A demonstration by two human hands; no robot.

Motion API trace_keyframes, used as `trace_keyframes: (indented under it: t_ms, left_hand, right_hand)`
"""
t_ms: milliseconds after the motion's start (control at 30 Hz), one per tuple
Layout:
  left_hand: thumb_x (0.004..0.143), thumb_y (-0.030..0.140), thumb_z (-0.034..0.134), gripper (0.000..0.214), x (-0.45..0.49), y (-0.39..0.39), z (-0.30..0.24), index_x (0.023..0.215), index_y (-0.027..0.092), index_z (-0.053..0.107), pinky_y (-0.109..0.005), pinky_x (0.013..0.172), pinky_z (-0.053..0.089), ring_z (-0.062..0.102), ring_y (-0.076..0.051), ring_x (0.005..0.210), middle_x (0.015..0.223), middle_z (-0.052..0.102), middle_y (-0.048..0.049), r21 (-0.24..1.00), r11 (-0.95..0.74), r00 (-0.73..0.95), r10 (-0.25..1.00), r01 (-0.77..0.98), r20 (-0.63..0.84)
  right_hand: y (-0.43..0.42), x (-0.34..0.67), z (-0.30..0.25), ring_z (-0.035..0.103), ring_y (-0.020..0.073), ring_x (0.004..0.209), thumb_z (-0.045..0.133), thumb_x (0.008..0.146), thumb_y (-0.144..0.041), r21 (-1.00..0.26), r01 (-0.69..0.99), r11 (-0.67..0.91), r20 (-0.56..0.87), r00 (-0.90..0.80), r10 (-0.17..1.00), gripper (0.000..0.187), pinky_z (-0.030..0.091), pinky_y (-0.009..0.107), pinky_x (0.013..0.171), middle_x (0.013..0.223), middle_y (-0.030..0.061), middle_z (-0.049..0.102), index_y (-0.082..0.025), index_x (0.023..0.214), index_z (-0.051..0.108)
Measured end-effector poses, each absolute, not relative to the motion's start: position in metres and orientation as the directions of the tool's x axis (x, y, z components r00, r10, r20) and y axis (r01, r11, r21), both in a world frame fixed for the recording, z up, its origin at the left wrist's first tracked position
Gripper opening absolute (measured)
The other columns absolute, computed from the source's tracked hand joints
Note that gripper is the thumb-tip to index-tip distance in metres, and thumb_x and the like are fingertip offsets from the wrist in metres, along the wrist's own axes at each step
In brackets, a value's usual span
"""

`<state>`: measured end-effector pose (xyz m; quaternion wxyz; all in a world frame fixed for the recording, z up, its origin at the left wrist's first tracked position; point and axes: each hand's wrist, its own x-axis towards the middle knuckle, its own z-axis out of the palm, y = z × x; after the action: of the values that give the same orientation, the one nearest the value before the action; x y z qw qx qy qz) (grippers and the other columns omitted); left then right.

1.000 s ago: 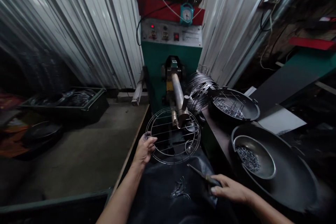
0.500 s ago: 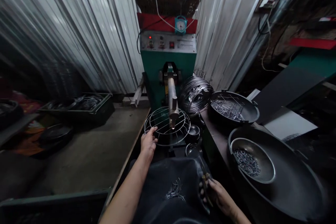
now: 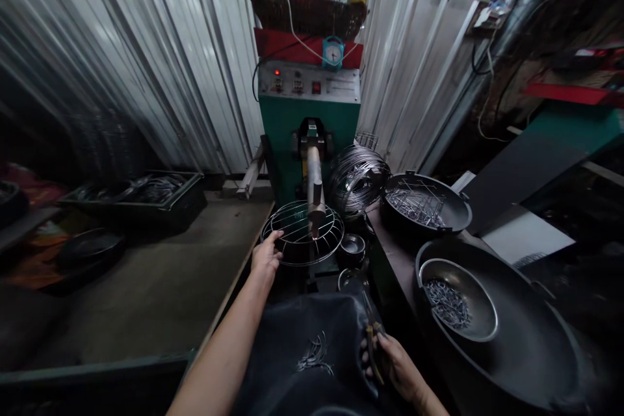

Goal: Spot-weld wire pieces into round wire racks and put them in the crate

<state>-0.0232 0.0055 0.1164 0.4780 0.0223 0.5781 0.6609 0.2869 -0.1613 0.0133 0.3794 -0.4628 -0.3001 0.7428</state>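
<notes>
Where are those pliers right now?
In the head view, the pliers are low and right of centre, in the right hand, right of the small wire pile on the dark cloth.

Your left hand (image 3: 266, 261) grips the near-left rim of a round wire rack (image 3: 294, 232), which sits at the tip of the metal arm (image 3: 314, 172) on the green machine (image 3: 279, 118); whether they touch is unclear. Your right hand (image 3: 398, 365) holds pliers (image 3: 372, 333) beside the dark cloth (image 3: 273, 354) on your lap, where curved wire pieces (image 3: 314, 355) lie loose. To your right, a metal bowl (image 3: 482, 309) of short pieces rests inside a large pan (image 3: 529, 351).
</notes>
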Motion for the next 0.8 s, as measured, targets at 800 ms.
trace_keyframes:
  t_ms: [800]
  left_hand:
    - [0.039,0.022,0.074,0.039,-0.024,0.009,0.117,0.050,0.019,0.037,-0.017,0.030,0.015,0.021,-0.001,0.033,0.040,0.026,0.0117,0.807,0.146,-0.571,0.635,-0.573,-0.520]
  right_hand:
    - [-0.161,0.292,-0.002,0.061,0.0160,0.052,0.057,0.076,-0.057,-0.776,-0.317,-0.545,-0.467,-0.291,0.835,0.047,0.043,0.025,0.049,0.069,0.0094,0.066,-0.011,0.084,0.064]
